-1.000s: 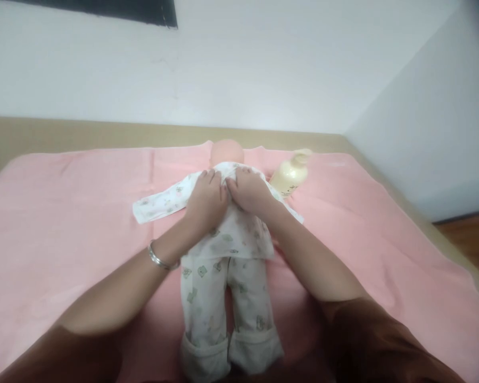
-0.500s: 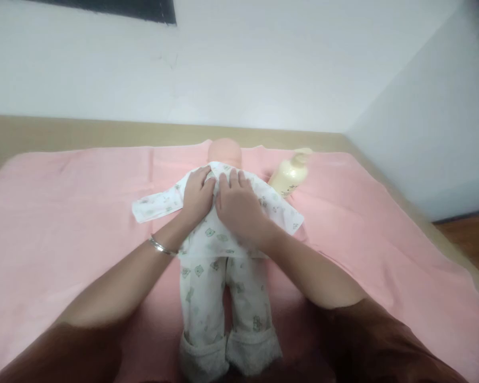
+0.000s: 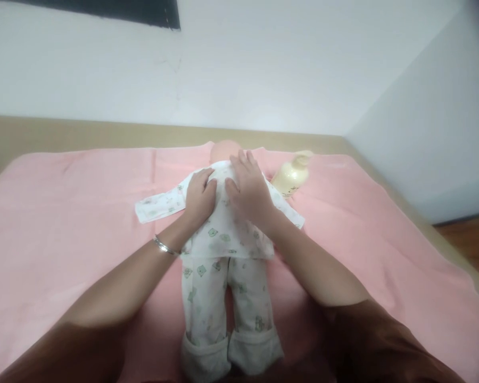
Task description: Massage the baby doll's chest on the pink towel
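Note:
A baby doll (image 3: 224, 151) lies on a pink cloth, its bald head pointing away from me and no face showing. It wears a white printed top (image 3: 219, 236) and matching trousers (image 3: 205, 303) with folded cuffs. My left hand (image 3: 200, 198) rests on the left side of the doll's upper back, thumb apart from the fingers. On the right shoulder area is my right hand (image 3: 250, 189), its fingers spread and reaching up beside the head. Neither hand grips anything. The top's sleeves stretch out to both sides.
A cream pump bottle (image 3: 293, 175) lies tilted on the pink cloth (image 3: 75, 213), right of the doll's head. Beyond the cloth runs a tan surface edge (image 3: 143, 135) against a white wall (image 3: 263, 69). A brown floor (image 3: 471, 239) shows at the far right.
My right hand has moved up and to the right, from the middle of the back toward the right shoulder, with its thumb spread wider. My left hand stays almost where it was.

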Demonstrator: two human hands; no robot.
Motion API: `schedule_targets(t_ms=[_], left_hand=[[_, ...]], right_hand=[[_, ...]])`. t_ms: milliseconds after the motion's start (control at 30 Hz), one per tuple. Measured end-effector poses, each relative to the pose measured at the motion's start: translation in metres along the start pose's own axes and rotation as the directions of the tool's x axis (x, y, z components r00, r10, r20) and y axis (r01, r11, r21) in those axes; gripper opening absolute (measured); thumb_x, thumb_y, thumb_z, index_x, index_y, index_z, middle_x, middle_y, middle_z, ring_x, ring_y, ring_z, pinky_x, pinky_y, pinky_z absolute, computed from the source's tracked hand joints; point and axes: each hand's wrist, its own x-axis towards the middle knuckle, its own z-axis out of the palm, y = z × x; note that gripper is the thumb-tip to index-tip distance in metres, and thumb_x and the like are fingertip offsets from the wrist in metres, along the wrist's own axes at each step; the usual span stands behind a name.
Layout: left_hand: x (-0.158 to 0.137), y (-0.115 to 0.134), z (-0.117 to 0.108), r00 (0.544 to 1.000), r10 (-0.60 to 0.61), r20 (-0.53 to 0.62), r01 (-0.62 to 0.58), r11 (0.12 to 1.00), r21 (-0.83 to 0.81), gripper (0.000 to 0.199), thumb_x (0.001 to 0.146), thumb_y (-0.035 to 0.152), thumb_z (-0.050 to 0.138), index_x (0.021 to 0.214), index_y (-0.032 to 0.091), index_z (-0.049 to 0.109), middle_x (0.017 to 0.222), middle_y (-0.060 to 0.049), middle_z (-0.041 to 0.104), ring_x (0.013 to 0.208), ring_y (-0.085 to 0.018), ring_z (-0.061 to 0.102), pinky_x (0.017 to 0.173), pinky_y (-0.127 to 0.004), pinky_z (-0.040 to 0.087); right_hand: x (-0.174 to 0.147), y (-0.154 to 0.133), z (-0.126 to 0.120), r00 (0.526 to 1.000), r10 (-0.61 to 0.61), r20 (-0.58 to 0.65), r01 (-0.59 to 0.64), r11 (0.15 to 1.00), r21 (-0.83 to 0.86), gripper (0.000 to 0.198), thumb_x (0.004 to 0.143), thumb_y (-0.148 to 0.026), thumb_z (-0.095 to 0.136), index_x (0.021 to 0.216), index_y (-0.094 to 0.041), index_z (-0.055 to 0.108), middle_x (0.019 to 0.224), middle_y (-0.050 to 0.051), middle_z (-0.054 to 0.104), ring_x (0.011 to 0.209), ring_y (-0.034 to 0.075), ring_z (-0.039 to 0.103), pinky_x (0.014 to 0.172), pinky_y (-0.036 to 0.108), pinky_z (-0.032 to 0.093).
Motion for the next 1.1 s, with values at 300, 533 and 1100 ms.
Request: schedule_targets(t_ms=[300,533,1100], left_hand=[[-0.001,-0.001,0.001,1.0,0.009,-0.008,-0.009,1.0,0.002,0.049,0.088,0.031,0.042,0.128,0.015,0.065,0.137,-0.01,0.065,0.131,-0.027,0.056,0.12,-0.046,0.041],[-0.001,0.001,0.0,1.0,-0.001,-0.013,0.002,1.0,0.027,0.048,0.087,0.032,0.043,0.126,0.016,0.067,0.134,-0.009,0.067,0.128,-0.027,0.058,0.118,-0.045,0.043],[-0.001,0.002,-0.001,1.0,0.007,-0.024,-0.006,1.0,0.02,0.045,0.086,0.031,0.044,0.12,0.017,0.069,0.13,-0.009,0.069,0.124,-0.028,0.061,0.116,-0.045,0.045]], right_hand=[[0.002,0.008,0.007,0.998,-0.039,-0.048,0.041,0.998,0.049,0.053,0.094,-0.021,0.04,0.144,-0.004,0.049,0.162,0.019,0.033,0.156,0.034,0.021,0.127,0.055,0.026],[-0.004,0.005,0.021,0.998,-0.028,-0.062,0.029,0.999,0.013,0.049,0.093,-0.02,0.04,0.137,-0.007,0.057,0.155,0.019,0.046,0.151,0.032,0.034,0.125,0.056,0.027],[-0.013,-0.007,0.021,1.0,-0.016,-0.019,0.017,1.0,0.019,0.044,0.095,-0.02,0.04,0.131,-0.009,0.063,0.151,0.017,0.052,0.146,0.033,0.041,0.126,0.057,0.025]])
